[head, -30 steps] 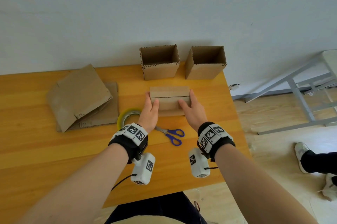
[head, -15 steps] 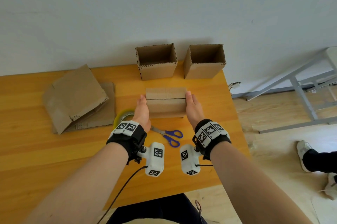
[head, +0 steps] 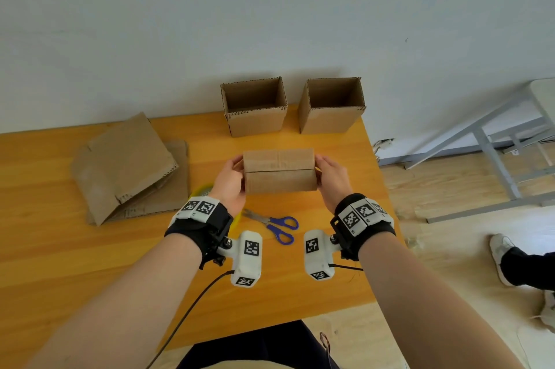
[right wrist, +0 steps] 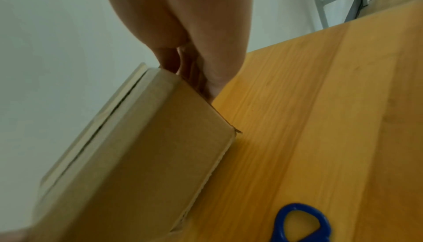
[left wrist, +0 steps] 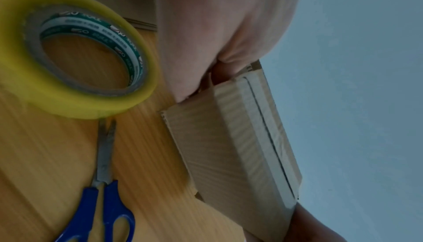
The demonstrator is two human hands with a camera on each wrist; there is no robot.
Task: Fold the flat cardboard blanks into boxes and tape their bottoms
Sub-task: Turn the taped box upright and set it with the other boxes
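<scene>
A folded cardboard box (head: pixel 279 170) hangs above the wooden table (head: pixel 60 248), its closed bottom with the flap seam turned up and towards me. My left hand (head: pixel 229 181) grips its left side and my right hand (head: pixel 330 178) grips its right side. The left wrist view shows the box (left wrist: pixel 240 146) below the left hand (left wrist: pixel 217 28), seam side facing the wall. In the right wrist view the right hand (right wrist: pixel 190 28) holds the box (right wrist: pixel 137 146) clear of the tabletop. Flat cardboard blanks (head: pixel 126 164) lie stacked at the left.
Two open-topped boxes (head: pixel 255 107) (head: pixel 332 106) stand at the table's back edge by the wall. A yellow tape roll (left wrist: pixel 75 52) and blue-handled scissors (head: pixel 274 224) lie under the hands. Right of the table are a metal frame (head: pixel 495 152) and someone's shoe (head: pixel 500 251).
Both hands slid from the top of the box to its sides and lifted it off the table, tilting its seam side towards me.
</scene>
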